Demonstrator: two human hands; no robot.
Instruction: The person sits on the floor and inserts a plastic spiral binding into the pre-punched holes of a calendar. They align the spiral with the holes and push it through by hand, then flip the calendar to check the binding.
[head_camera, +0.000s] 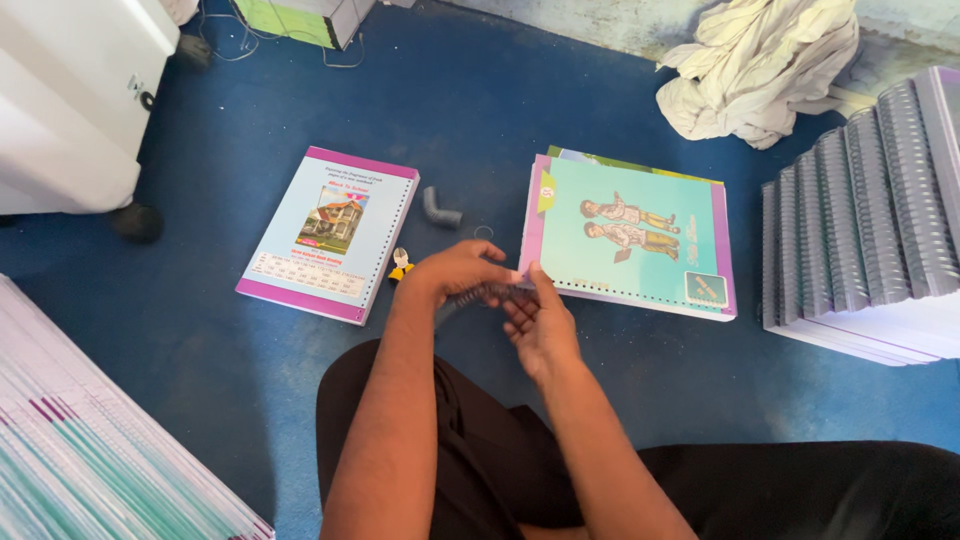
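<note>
Seen from the head camera looking down, a person sits on a blue floor (200, 340) with both hands together just near a turquoise punched notebook (630, 240): the left hand (455, 272) and right hand (540, 322) pinch a short grey spiral binding coil (478, 297) between their fingers, at the notebook's near left corner. To the left lies a second notebook with a house picture (330, 235), with small yellow-handled cutters (400, 265) and a grey coil piece (438, 208) between the two books. Stacked bound notebooks (870, 220) stand at the right, a crumpled cloth (760, 65) lies far right.
</note>
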